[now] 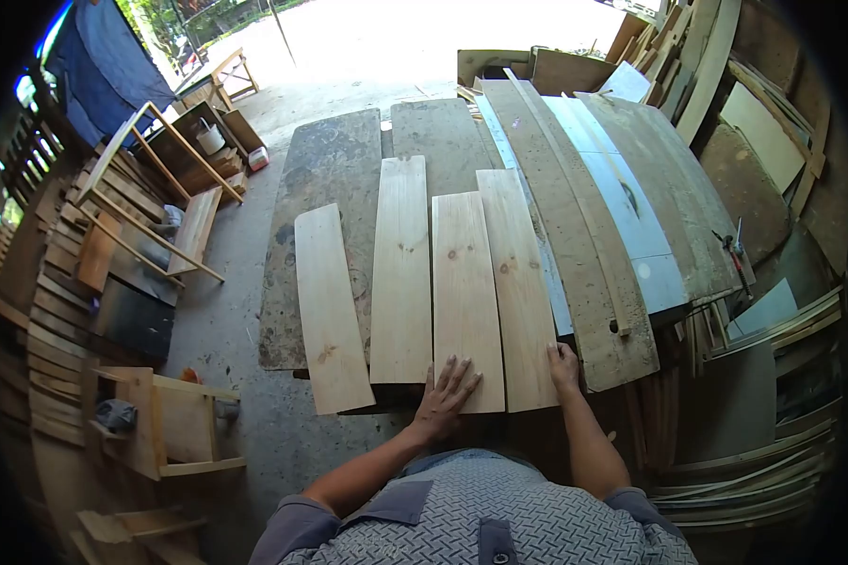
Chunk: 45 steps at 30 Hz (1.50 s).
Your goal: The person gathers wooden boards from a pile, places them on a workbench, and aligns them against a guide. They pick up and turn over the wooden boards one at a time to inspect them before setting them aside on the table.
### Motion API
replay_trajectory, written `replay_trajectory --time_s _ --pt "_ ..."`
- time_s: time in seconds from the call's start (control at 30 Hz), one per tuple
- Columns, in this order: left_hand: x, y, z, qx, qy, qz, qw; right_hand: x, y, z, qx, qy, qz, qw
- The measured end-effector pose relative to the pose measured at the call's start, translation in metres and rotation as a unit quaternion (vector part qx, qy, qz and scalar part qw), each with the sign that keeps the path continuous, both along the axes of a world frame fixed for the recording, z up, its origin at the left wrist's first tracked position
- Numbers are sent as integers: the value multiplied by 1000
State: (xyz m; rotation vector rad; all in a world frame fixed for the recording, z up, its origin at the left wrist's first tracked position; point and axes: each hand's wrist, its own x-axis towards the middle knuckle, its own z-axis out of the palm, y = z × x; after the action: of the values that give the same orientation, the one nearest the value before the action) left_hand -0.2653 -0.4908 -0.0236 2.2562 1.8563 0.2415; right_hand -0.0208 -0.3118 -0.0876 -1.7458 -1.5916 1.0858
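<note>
Several pale wooden boards lie lengthwise side by side on the worktable. My left hand (448, 391) rests flat, fingers spread, on the near end of the third board from the left (464, 292). At the near right corner of the rightmost board (520, 292), my right hand (563, 367) is closed around its edge; some of its fingers are hidden. Those two boards lie against each other. To their left is a longer board (402, 273), separated by a thin dark gap. The leftmost board (332, 306) sits slightly askew, with a wider gap beside it.
Worn panels (334, 141) form the worktable top. A long brown plank (575, 245) and a light-blue strip (622, 188) run along its right side. Red-handled clamps (737, 259) sit at the right edge. Wooden frames (193, 226) stand at left; stacked timber (754, 499) lies at right.
</note>
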Motion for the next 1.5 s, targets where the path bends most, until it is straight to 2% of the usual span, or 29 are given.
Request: replay_trajectory --time_s 0.03,0.07,0.1,0.13,0.17,0.2,0.23,0.27,0.33,0.4,0.47,0.63,0.87,0.93,1.17,1.23,1.5 --pt "0 2 10 35 -50 10 998 -2 0 17 5 -88 29 996" --pt "-1 3 24 69 -99 20 992 -5 -3 26 4 -87 27 996" --pt "-4 3 39 69 -98 19 993 -8 -6 35 144 -124 34 981" --pt "-9 4 58 97 -103 14 990 -13 -7 48 281 -159 41 945" --pt "-14 8 76 125 -106 9 986 -20 -12 76 282 -158 41 945" --pt "-19 14 90 208 -114 19 971 -29 -21 114 67 60 115 989" --pt "-24 19 115 243 -117 42 962 -38 -28 145 -157 271 175 933" --pt "-26 23 144 278 -119 65 951 -46 -33 167 -159 271 175 933" --pt "-31 34 181 335 -136 118 925 -59 -37 196 -130 386 279 869" --pt "-39 55 189 411 -153 147 886 -70 -32 217 -86 419 282 859" --pt "-37 65 204 410 -161 186 878 -80 -33 241 -71 460 269 843" --pt "-32 74 210 375 -254 244 858 -79 -28 248 -56 458 259 848" --pt "-35 83 211 375 -299 244 843 -82 -24 254 -47 471 234 849" --pt "-35 82 212 334 -340 248 844 -82 -22 254 -54 486 234 840" --pt "-35 86 212 333 -356 240 840 -81 -20 256 -52 493 241 835" --pt "-34 87 211 371 -301 253 841 -80 -20 258 -57 482 236 841" --pt "-35 85 211 356 -330 245 839 -78 -23 256 -71 489 231 839"
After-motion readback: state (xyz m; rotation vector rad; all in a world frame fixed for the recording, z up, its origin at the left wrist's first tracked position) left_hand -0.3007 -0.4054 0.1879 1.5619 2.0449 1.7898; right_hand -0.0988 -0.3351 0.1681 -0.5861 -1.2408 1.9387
